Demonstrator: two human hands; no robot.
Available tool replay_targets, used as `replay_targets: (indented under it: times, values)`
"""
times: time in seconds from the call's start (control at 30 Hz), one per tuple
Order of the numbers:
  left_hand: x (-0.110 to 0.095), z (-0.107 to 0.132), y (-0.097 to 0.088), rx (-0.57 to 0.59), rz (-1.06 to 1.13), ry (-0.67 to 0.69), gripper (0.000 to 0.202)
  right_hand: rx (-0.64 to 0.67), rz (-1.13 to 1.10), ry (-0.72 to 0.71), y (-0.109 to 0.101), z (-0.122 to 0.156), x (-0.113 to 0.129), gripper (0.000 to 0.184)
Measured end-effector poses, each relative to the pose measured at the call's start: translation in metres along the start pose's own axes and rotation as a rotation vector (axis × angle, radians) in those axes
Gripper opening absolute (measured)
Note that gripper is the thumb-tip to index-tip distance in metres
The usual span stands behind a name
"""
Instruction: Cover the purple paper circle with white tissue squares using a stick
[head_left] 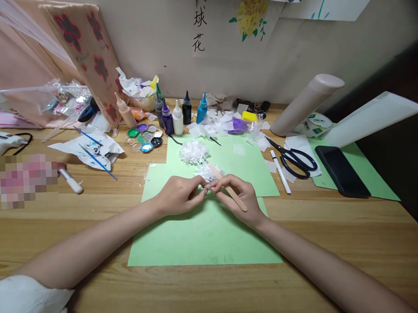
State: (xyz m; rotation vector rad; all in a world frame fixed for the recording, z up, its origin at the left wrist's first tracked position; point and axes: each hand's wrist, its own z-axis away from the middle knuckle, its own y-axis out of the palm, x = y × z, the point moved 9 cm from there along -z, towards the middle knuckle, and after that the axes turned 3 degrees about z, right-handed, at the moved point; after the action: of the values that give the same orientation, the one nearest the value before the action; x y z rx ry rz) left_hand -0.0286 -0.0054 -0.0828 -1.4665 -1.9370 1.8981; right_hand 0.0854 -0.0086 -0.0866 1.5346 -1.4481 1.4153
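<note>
My left hand [179, 194] and my right hand [240, 199] meet over the green paper [199, 244], fingertips pinched together. Whatever lies between the fingertips is too small to make out. A flat wooden craft stick [236, 199] runs through the fingers of my right hand, its rounded end toward the wrist. Just beyond my fingers is a white fluffy paper flower [206, 172], partly covered by the stick and hand. Behind it a second white paper flower [194, 151] lies on the green paper.
Paint bottles [177, 117] stand at the back beside paint-filled caps [146, 146] and paper scraps [214, 121]. Blue brushes [98, 162] lie on stained tissue at left. Black-handled scissors [295, 159], a white pen [281, 172], a phone [341, 171] and a tall tube [307, 104] are right.
</note>
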Motion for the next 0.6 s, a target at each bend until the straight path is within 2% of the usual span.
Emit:
replay_targets:
  times: [0.2, 0.4, 0.6]
  values:
    - [-0.0020, 0.0015, 0.0006, 0.005, -0.018, 0.016, 0.014, -0.012, -0.012, 0.018, -0.0010, -0.0004, -0.0015, 0.007]
    - [-0.0026, 0.0006, -0.0020, -0.021, -0.003, 0.024, 0.013, -0.078, -0.026, 0.077, -0.0073, -0.0015, -0.0070, 0.009]
    - [-0.0008, 0.0001, -0.0020, -0.030, -0.026, -0.010, 0.022, -0.068, -0.088, 0.083, -0.0057, -0.0017, -0.0083, 0.008]
